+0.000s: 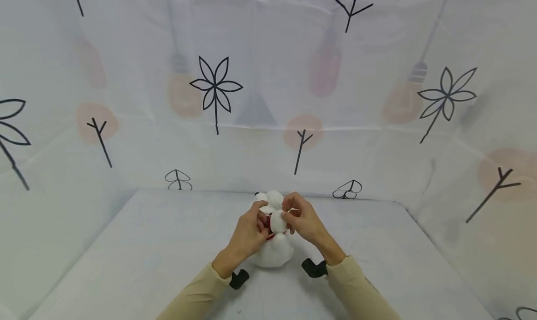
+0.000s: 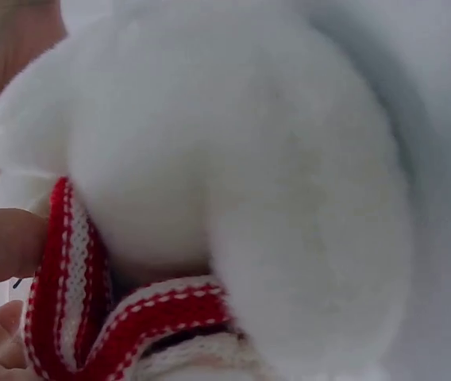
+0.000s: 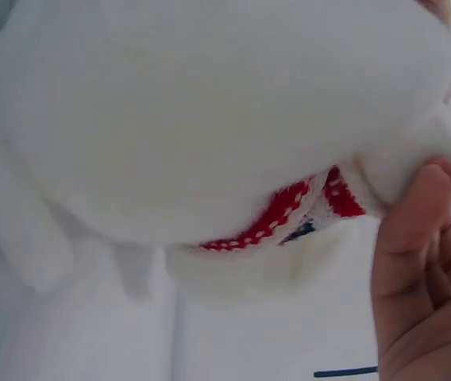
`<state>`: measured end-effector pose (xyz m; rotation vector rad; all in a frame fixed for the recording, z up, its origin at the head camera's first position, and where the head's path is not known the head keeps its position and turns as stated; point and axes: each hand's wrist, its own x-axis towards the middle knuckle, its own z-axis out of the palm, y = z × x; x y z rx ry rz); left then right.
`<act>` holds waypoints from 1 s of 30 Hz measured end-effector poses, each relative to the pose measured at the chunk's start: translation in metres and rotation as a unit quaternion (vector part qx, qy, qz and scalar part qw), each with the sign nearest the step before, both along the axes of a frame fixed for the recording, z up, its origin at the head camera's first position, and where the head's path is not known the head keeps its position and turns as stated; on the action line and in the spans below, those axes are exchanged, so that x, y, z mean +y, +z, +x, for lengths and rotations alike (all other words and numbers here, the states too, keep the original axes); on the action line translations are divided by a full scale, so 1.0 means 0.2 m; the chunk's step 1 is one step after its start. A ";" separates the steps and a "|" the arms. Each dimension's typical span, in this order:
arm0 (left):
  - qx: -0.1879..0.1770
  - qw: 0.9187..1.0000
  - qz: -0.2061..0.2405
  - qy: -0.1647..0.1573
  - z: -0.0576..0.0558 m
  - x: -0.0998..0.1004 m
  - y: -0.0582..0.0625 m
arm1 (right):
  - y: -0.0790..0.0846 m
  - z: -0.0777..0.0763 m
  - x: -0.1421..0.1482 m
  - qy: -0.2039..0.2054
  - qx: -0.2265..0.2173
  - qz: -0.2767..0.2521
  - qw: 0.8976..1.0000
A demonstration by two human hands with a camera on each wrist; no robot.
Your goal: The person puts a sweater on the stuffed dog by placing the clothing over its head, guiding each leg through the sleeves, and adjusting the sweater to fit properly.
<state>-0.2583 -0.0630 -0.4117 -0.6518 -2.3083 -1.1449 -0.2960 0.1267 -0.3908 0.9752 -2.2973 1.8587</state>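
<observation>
A white plush toy (image 1: pixel 272 254) is on the white table between both hands. Around it runs a red and white knitted band (image 2: pixel 162 321), like a scarf or the edge of a small garment. My left hand (image 1: pixel 248 230) grips that band, thumb on one side and fingers below, in the left wrist view. With thumb and fingertips, my right hand (image 1: pixel 305 221) pinches a small rounded limb (image 3: pixel 408 155) of the toy. More of the red knit and a dark blue patch show beside that limb in the right wrist view. Part of the toy is hidden behind the hands.
A white tabletop (image 1: pixel 138 250) spreads around the toy. Behind it hangs a pale cloth backdrop (image 1: pixel 260 157) printed with leaves, twigs and bulbs, meeting the table's back edge. Black wrist-worn pieces (image 1: pixel 313 268) sit under the sleeves.
</observation>
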 end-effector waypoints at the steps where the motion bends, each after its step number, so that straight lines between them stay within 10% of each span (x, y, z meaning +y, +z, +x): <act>1: -0.007 1.000 0.008 -0.005 0.00 0.00 0.00 | 0.00 0.01 0.00 -0.011 -0.004 0.028 1.000; 6: -0.032 0.999 0.025 -0.013 0.01 0.01 -0.01 | -0.01 0.03 -0.02 -0.048 -0.030 0.130 0.990; 12: -0.026 0.999 0.029 -0.010 0.00 0.01 -0.01 | -0.03 0.02 -0.03 -0.076 0.002 0.105 0.992; 21: 0.129 0.988 -0.008 0.086 -0.05 -0.07 0.05 | -0.04 0.00 -0.01 -0.082 0.021 0.050 0.995; 30: 0.031 0.994 -0.047 0.099 -0.04 -0.14 0.07 | -0.01 0.00 0.02 -0.110 0.103 0.158 0.976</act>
